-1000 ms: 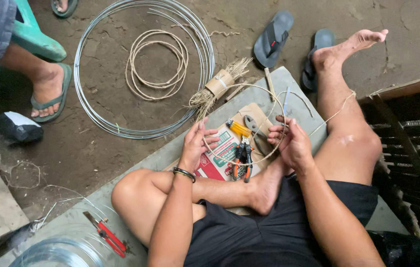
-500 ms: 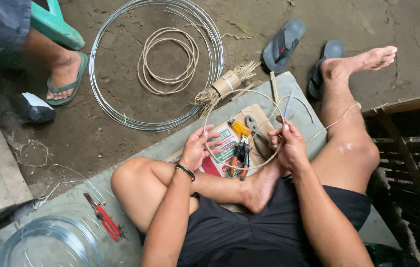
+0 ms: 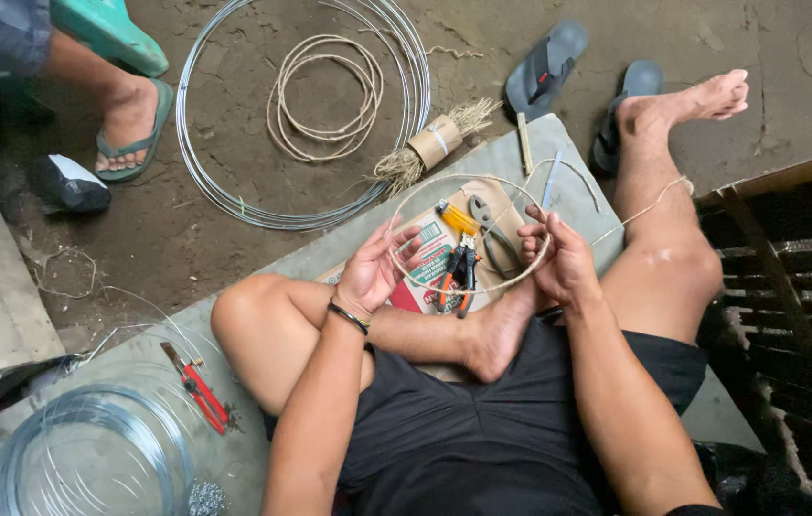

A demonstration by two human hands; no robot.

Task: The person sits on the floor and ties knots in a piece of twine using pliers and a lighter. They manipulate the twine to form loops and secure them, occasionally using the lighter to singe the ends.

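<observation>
- Left hand (image 3: 375, 272): fingers curled around the near-left arc of the rattan hoop (image 3: 468, 180).
- Right hand (image 3: 559, 258): closed on the hoop's right arc.
- Hoop: held just above the cardboard pad (image 3: 425, 277).
- Pliers (image 3: 492, 234) and orange-handled cutters (image 3: 454, 277): lying on the pad, inside the hoop's outline.
- Wire coil (image 3: 234, 196): on the floor, beyond the pad.

Large wire coil (image 3: 306, 115) on dirt floor, smaller rattan coil (image 3: 325, 96) inside it. Red-handled pliers (image 3: 198, 387) lower left. Two dark sandals (image 3: 583, 91) at top.
</observation>
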